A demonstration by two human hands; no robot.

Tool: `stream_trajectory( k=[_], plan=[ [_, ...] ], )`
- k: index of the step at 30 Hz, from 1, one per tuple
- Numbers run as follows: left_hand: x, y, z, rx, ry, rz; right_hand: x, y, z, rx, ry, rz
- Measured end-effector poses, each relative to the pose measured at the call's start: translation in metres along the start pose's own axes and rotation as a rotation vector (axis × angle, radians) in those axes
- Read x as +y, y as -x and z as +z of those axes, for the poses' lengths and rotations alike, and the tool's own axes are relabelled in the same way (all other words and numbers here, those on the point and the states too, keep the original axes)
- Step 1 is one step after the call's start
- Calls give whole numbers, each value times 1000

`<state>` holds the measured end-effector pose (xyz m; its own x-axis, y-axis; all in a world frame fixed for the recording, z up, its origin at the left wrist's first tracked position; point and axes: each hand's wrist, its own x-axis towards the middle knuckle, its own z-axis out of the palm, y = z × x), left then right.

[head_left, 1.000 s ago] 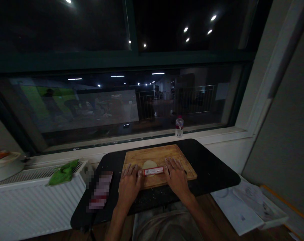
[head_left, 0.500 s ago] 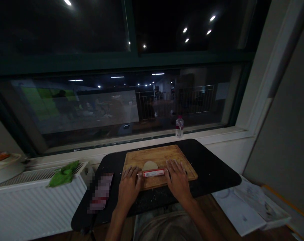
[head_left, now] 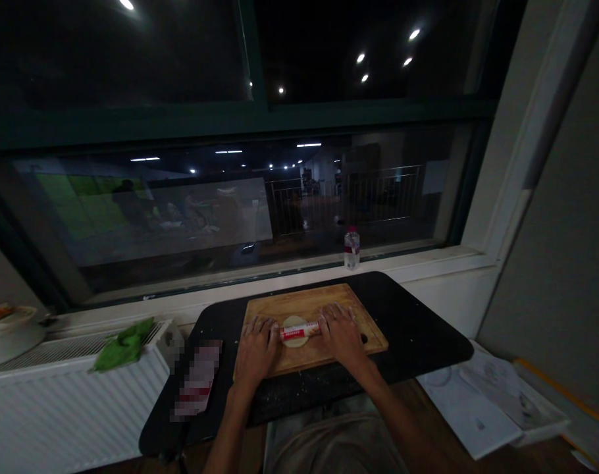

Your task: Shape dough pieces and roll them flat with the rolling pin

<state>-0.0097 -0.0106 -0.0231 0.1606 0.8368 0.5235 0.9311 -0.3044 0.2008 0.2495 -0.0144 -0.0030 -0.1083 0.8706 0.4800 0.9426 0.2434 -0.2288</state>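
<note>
A rolling pin (head_left: 307, 329) with a red and white printed wrap lies across a round, flat piece of pale dough (head_left: 294, 342). The dough rests on a wooden cutting board (head_left: 299, 303). Over the pin's left end lies my left hand (head_left: 256, 345), closed on it with the fingers reaching forward. My right hand (head_left: 341, 329) covers the other end the same way, thumb against the wrap. Both palms hide the pin's ends. Whitish powder shows on my fingers.
The board sits on a black table (head_left: 418, 329) dotted with pale crumbs. A blurred package (head_left: 198, 382) lies at its left. On the windowsill stands a bottle (head_left: 351, 250). A green cloth (head_left: 124, 345) hangs on the radiator (head_left: 77, 408); white boxes (head_left: 482, 415) lie at the lower right.
Both hands have rolled the pin forward, away from me, from the dough's near edge onto its middle. The wrap has turned, so a different printed side faces up.
</note>
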Motion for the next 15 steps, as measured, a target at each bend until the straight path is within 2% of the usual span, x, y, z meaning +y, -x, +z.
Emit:
stream_trajectory(
  k=[8,15],
  plan=[
    [9,-29,-11,-155,-118,-125,-2,-33,-3,-40,66,9],
    [13,-48,-19,-227,-210,-112,1,-61,3,-98,98,56]
  ],
)
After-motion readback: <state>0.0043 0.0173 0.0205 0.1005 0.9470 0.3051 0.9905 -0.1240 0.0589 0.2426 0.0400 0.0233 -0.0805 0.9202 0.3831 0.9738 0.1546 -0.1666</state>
